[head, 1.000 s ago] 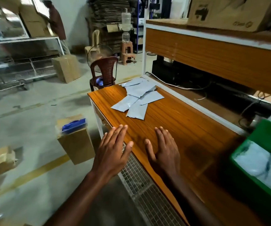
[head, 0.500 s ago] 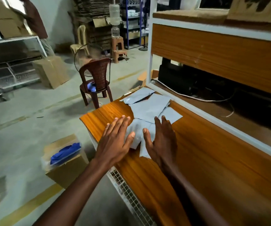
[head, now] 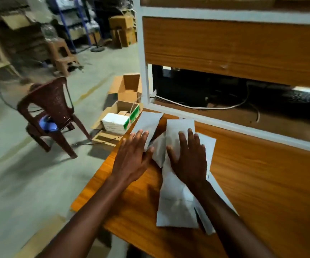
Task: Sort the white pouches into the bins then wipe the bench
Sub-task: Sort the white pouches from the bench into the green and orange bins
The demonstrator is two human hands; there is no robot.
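Several flat white pouches [head: 176, 202] lie overlapping in a loose pile at the left end of the orange wooden bench [head: 262, 192]. My right hand [head: 189, 157] rests flat on top of the pile, fingers spread, palm down. My left hand [head: 133, 155] lies flat at the pile's left side, fingertips on the far-left pouch [head: 147, 121]. Neither hand grips a pouch. No bin shows in this view.
A raised wooden shelf with a white frame [head: 225, 125] runs along the bench's back, cables beneath it. Past the bench's left end sit open cardboard boxes [head: 120, 118] on the floor and a maroon plastic chair [head: 51, 112]. More boxes and stools stand farther back.
I have moved along the bench toward its left end. Both hands went from hovering over bare wood to lying flat on the pouch pile. The green bin has left the view.
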